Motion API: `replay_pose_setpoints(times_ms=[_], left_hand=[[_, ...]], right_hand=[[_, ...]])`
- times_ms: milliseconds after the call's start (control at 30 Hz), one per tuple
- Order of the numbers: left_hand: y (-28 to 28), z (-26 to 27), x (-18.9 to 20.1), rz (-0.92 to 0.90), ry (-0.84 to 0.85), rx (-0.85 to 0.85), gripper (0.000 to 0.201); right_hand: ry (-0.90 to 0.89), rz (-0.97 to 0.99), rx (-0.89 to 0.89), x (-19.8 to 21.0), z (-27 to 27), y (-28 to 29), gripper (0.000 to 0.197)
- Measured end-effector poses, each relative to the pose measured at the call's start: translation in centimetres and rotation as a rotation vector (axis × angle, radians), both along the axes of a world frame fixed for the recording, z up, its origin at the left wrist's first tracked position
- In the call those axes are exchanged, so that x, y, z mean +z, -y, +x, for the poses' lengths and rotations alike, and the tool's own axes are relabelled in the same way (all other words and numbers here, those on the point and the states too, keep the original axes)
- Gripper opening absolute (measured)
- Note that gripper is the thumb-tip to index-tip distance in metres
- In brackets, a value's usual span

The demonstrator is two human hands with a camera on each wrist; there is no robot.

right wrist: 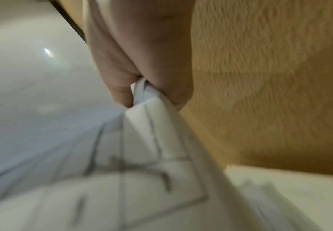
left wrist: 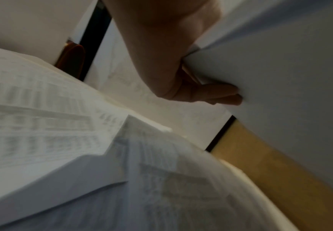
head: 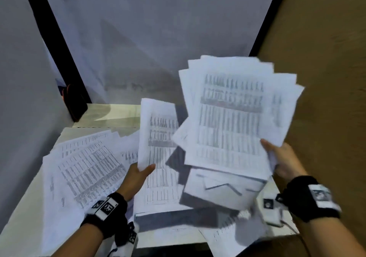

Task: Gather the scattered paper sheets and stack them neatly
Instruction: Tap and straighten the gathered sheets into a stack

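My right hand [head: 277, 157] grips a fanned bundle of printed sheets [head: 233, 114] by its lower right corner, raised above the table; in the right wrist view the bundle's corner [right wrist: 147, 100] is pinched between thumb and fingers. My left hand [head: 138, 174] pinches a single printed sheet [head: 156, 134] by its bottom edge, held upright just left of the bundle. In the left wrist view its fingers [left wrist: 221, 95] press on that sheet's blank back [left wrist: 280, 78]. More printed sheets [head: 89, 167] lie scattered over the white table [head: 23, 207].
A sheet with a line chart [head: 223, 187] lies under the raised bundle. A brown wall [head: 326, 78] stands close on the right, a white wall behind. A black post [head: 59, 38] and a dark reddish object [head: 73, 100] sit at the back left. A small white device [head: 271, 211] lies by my right wrist.
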State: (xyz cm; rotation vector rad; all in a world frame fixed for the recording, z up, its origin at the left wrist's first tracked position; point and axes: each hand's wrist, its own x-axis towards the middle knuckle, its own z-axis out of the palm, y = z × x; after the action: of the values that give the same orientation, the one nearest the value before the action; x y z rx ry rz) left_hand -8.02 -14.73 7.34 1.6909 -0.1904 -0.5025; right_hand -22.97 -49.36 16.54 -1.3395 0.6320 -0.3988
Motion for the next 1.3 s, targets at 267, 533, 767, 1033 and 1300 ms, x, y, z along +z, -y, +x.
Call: replay_pose_setpoints(times_ms=[267, 533, 767, 1033, 1300], left_hand=[[1.4, 0.8, 3.1, -0.056, -0.092, -0.076, 0.014], [0.5, 4.6, 8.3, -0.383, -0.164, 0.007, 0.082], [1.9, 3.2, 6.7, -0.202, 0.037, 0.011, 0.102], [2.9, 2.7, 5.8, -0.289, 0.065, 0.017, 0.08], [3.5, 4.2, 6.7, -0.287, 0.095, 0.029, 0.064]], right_hand=[[-0.095, 0.218, 0.235, -4.8, 4.6, -6.9, 0.03], [0.056, -0.154, 0.058, -2.1, 8.1, -8.7, 0.02], [0.018, -0.187, 0.211, -4.4, 9.4, -9.6, 0.032], [0.142, -0.007, 0.171, -4.6, 9.0, -8.8, 0.07], [0.182, -0.039, 0.256, -2.6, 10.4, -9.0, 0.063]])
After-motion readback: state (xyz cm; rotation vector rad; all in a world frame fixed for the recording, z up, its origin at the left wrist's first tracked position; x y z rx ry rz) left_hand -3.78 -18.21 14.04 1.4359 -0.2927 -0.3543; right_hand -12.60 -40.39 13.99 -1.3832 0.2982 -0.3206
